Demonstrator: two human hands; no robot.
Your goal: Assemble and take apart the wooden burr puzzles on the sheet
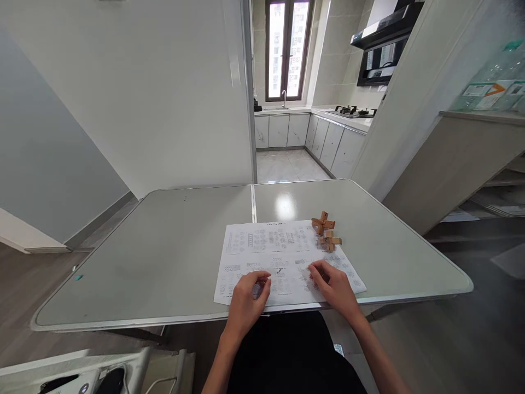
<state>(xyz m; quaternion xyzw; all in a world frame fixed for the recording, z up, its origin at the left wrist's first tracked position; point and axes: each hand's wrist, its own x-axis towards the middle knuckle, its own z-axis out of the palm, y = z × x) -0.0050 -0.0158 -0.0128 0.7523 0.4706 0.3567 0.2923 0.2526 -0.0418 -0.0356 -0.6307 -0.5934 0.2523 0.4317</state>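
A large white sheet point(283, 246) printed with small diagrams lies near the table's front edge. My left hand point(249, 295) rests over its lower left part, fingers curved, with a gap between thumb and fingertips and nothing between them. Over the lower right part is my right hand point(334, 283), its fingers bent and the thumb near the index finger; nothing shows in it, though its palm side is hidden. Two cross-shaped wooden puzzles sit at the sheet's upper right: a darker wooden puzzle point(323, 223) behind and a lighter wooden puzzle point(330, 241) in front.
The pale table point(164, 251) has a metal rim and a seam down its middle. A small teal piece point(79, 278) lies at its left edge. Plastic bottles point(496, 82) stand on a wooden shelf at right. A white appliance or cart point(139, 366) is below left.
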